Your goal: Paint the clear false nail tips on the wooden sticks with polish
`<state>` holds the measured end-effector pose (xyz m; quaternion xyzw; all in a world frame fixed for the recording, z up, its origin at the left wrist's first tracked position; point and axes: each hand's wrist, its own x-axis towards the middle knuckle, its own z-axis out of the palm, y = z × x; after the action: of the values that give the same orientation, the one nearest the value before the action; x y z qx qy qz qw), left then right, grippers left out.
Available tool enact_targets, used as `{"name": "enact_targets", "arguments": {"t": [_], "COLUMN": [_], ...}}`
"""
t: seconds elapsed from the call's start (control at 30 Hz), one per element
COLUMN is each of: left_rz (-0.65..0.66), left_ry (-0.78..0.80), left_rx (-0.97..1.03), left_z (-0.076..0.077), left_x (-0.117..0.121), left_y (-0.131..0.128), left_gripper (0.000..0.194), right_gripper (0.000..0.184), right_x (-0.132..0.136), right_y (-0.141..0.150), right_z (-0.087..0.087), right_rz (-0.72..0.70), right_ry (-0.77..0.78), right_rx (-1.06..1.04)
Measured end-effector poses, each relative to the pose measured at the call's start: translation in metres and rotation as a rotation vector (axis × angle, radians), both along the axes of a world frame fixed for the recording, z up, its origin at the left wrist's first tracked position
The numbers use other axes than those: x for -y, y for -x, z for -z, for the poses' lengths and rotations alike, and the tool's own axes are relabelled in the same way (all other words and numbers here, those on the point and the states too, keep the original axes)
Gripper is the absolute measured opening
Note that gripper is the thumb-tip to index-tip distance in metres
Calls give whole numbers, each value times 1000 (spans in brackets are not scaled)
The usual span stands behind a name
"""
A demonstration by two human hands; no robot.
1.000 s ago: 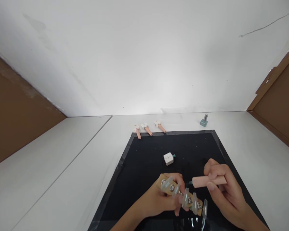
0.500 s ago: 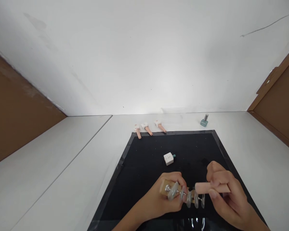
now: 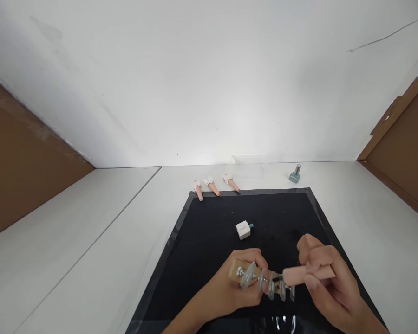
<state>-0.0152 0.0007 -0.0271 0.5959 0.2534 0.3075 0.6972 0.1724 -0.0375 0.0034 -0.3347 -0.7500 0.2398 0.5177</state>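
Observation:
My left hand point(image 3: 235, 283) is closed around a wooden stand point(image 3: 234, 270) that carries a row of several nail tips point(image 3: 248, 275), greyish and clear, on metal pins. In my right hand point(image 3: 329, 278) is a nail polish brush point(image 3: 299, 275), pinched by its pale pink cap. Its dark bristles point left at the middle nail tips; whether they touch is hard to make out. Beyond my hands, a white square bottle point(image 3: 243, 230) with a green neck lies open on the black mat point(image 3: 209, 246).
Three white polish bottles with pink caps point(image 3: 212, 186) lie along the mat's far edge. A teal bottle with a silver cap point(image 3: 295, 175) stands at the back right. A white wall point(image 3: 202, 83) rises behind, with brown cardboard panels point(image 3: 404, 153) on both sides.
The brush in my right hand has tilted, so its dark bristles now show against the nail tips. My left hand and the stand have barely shifted.

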Motion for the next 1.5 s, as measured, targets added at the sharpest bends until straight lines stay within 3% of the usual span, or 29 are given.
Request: {"name": "enact_targets", "arguments": {"t": [0.13,0.27,0.4,0.57,0.83,1.03,1.33,1.5], "left_rz": [42,72,111,176,215,214,255,240], "left_ry": [163,216,261,328,355,390,399,417], "left_rx": [58,155,297,429,496,490,529,497], "left_z": [1,8,16,21,29,28,37,31], "left_x": [1,3,2,1,3,1,4,2], "left_y": [0,1,1,-1,0,-2,0,0], "left_gripper": [21,28,22,14,12,9,18,20], "right_gripper": [17,13,8,13,7,12,6,10], "right_x": [3,6,8,8,7,8,8,8], "right_y": [3,2,0,2,3,5,6,8], "right_z": [-1,5,12,8,15,10,17,14], "right_rz": [-118,-53,-24,-155,6,-130,22,-97], "right_ry": [93,98,125,186,137,186,146,158], "right_rx": [-8,-33,-157,-167,-171,-174,-203,-247]}}
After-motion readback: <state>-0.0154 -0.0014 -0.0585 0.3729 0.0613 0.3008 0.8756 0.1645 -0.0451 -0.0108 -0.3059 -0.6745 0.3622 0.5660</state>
